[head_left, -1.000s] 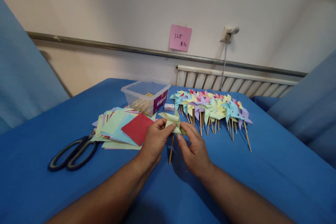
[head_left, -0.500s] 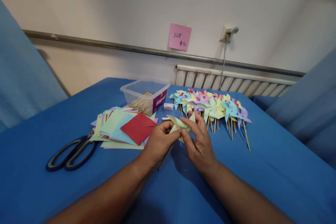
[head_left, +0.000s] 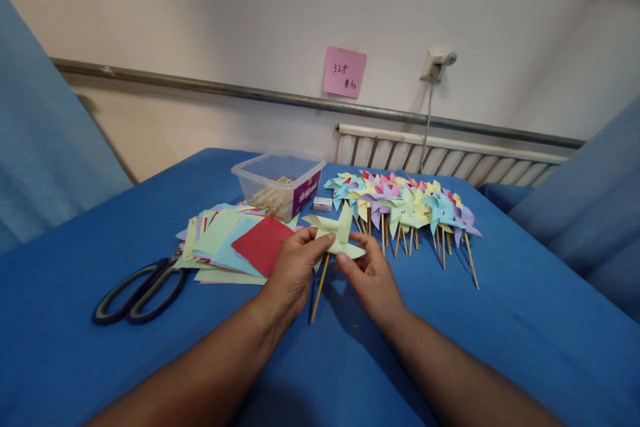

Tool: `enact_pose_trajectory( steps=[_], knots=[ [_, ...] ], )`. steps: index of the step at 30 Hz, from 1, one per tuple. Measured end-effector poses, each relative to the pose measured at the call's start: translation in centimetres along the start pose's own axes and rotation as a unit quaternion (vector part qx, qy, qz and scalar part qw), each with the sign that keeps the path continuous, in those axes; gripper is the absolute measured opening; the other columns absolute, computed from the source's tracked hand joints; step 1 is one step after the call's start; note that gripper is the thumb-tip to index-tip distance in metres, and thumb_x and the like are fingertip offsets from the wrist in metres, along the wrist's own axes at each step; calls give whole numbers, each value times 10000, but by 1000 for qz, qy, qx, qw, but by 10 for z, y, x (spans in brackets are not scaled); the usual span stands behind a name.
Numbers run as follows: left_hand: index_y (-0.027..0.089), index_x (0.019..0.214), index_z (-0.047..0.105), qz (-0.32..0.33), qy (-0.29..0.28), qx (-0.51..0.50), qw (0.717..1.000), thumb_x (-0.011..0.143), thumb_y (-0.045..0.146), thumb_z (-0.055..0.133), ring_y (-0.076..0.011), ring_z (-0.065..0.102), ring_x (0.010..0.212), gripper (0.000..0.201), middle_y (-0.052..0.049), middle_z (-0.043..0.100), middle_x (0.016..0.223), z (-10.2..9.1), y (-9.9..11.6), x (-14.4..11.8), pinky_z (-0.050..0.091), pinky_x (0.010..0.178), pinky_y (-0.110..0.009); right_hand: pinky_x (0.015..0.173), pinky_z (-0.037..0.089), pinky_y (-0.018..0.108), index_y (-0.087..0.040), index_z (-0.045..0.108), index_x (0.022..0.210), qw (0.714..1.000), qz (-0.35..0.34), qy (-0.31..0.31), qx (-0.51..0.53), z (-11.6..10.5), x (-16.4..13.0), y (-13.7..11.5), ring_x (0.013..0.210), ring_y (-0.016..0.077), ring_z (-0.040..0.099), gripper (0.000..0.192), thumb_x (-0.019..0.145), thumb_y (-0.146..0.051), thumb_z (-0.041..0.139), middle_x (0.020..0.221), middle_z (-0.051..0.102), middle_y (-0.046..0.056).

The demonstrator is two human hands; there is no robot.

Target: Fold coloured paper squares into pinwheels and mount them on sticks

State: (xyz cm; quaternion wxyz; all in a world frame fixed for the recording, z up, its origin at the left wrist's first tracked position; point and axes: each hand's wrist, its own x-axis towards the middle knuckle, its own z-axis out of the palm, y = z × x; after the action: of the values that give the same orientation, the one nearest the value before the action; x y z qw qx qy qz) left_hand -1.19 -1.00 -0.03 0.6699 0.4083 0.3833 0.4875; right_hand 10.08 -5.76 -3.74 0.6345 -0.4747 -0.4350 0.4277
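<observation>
Centrally, both hands met over the tabletop (head_left: 525, 320) on a pale green pinwheel (head_left: 336, 235). The left hand (head_left: 294, 269) pinched the pinwheel's near-left edge between thumb and fingers, closed on the paper. The right hand (head_left: 371, 275) pinched it from the right and below, its fingertips at the hub and lower blade. The pinwheel stood just above and between the two hands, its blades spread flat toward the camera. Its stick (head_left: 320, 287) slanted down and to the left between the hands, the lower end close to the blue cloth; whether it touched the cloth could not be told.

Left of the left hand lay a stack of paper squares (head_left: 225, 247) with a red one (head_left: 263, 243) on top, almost touching the knuckles. Black scissors (head_left: 135, 293) lay further left. Behind the stack stood a clear box (head_left: 277, 183) holding sticks, with a purple label whose white writing was too small to read. A small white packet (head_left: 323, 203) lay beside it. A row of finished pinwheels (head_left: 405, 207) lay beyond the right hand. On the wall hung a pink note (head_left: 344, 71) with handwriting that seemed to begin "32"; the rest was unclear.
</observation>
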Motion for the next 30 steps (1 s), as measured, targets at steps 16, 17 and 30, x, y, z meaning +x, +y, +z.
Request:
enact_pose_trajectory(
  steps=[16,17,30],
  knots=[
    [151,733,630,-33,-66,-80,994,747,363,659,-143,578,593,214,-20,619,650,0,12,1,447,571,-256,400,401,192,-166,568,657,983,126,-107,78,7,1,-4,394,72,517,427,626,-541,769,558,654,0],
    [150,743,640,-38,-76,-86,993,759,366,647,-148,584,602,218,-28,628,660,-1,13,2,451,580,-261,397,400,192,-166,572,661,984,121,-108,80,6,1,-5,391,71,512,421,634,-540,766,557,650,-3],
    [157,747,617,-54,-125,-92,986,751,337,720,-111,549,552,207,-11,603,647,-5,13,4,451,542,-237,407,390,201,-175,576,667,984,86,-121,98,3,-2,-12,385,75,505,360,704,-494,738,545,630,-16]
  ],
)
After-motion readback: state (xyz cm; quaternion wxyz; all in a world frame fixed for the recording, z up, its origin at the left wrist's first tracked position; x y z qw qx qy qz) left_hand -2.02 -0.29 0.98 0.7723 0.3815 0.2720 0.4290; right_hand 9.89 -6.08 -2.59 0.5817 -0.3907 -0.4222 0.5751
